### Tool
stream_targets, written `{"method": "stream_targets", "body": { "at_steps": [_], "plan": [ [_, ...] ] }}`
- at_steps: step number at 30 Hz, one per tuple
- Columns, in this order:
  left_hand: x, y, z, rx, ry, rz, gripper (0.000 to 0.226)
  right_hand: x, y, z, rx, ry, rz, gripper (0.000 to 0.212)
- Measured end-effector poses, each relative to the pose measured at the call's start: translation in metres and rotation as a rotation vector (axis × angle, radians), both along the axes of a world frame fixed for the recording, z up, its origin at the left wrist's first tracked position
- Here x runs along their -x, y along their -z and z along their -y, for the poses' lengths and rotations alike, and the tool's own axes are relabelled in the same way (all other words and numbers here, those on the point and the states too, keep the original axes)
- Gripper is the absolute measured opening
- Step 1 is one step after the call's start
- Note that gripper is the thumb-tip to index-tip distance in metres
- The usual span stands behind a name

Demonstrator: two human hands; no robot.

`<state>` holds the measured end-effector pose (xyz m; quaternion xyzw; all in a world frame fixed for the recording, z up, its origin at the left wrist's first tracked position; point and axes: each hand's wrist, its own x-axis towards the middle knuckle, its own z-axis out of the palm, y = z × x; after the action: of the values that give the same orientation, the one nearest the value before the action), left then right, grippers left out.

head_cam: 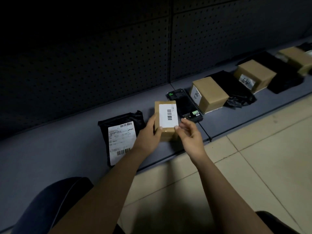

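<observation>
**Parcel held up for its label**

Small cardboard box (pixel 168 134) is lifted clear of the grey shelf (pixel 67 149), tilted so its labelled face looks up at the camera. The white barcode label (pixel 168 115) covers most of that face. My guess is that the box is held this way so the label can be smoothed flat or read.

The left hand (pixel 150 134) wraps the box's left side, fingers curled behind it and thumb lying on the label's lower left corner. This is a firm carrying grip that takes the weight. The right hand (pixel 190 134) comes in from the box's right. Its thumb tip rests on the label's lower right corner and its fingers are half curled beside the right wall. Whether those fingers clamp the box or only hover against it cannot be told.

Left of the box, a black mailer bag (pixel 118 119) lies flat with its own shipping label up. Just behind and to the right of the box is a flat black retail pack (pixel 185 105). Further right stands a larger brown carton (pixel 211 93), and another carton (pixel 255 75) stands beyond it. A perforated back panel (pixel 101 65) rises behind the box, and pale floor tiles (pixel 253 149) lie below it.
</observation>
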<state>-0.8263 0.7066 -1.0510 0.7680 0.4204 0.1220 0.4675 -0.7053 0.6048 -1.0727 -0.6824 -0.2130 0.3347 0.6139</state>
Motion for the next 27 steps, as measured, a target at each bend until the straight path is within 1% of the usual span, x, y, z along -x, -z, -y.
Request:
{"method": "stream_targets", "body": {
  "at_steps": [3,5,8,9,11,13,15,18,20,24,27],
  "plan": [
    [-0.002,-0.001,0.002,0.002,-0.028,-0.033,0.05,0.005,0.005,0.003,0.119,-0.024,-0.074,0.04],
    [-0.005,-0.006,0.003,0.038,-0.075,-0.035,0.046,0.009,0.011,0.004,0.089,-0.025,-0.105,0.037],
    [-0.007,-0.013,0.003,0.133,-0.111,0.019,0.04,0.01,0.015,0.009,-0.02,0.011,-0.132,0.031],
    [-0.006,-0.014,0.004,0.18,-0.114,0.034,0.04,0.009,0.014,0.012,-0.047,0.045,-0.098,0.029],
    [-0.004,-0.019,0.006,0.247,-0.106,0.037,0.049,0.005,0.009,0.014,-0.101,0.136,0.02,0.02],
    [-0.004,-0.02,0.008,0.251,-0.092,0.0,0.059,0.002,0.005,0.012,-0.128,0.199,0.124,0.014],
    [-0.004,-0.015,0.008,0.219,-0.081,-0.06,0.058,0.002,0.006,0.009,-0.122,0.211,0.155,0.018],
    [-0.002,-0.006,0.005,0.168,-0.062,-0.092,0.044,0.009,0.008,0.006,-0.092,0.183,0.032,0.033],
    [-0.001,-0.002,0.003,0.158,-0.062,-0.072,0.042,0.014,0.01,0.004,-0.051,0.138,-0.01,0.041],
    [0.002,0.006,0.0,0.149,-0.088,-0.062,0.042,0.019,0.01,0.0,-0.043,0.102,0.004,0.045],
    [0.005,0.011,0.001,0.143,-0.101,0.003,0.042,0.021,0.004,-0.002,-0.058,0.103,0.019,0.046]
  ]
}}
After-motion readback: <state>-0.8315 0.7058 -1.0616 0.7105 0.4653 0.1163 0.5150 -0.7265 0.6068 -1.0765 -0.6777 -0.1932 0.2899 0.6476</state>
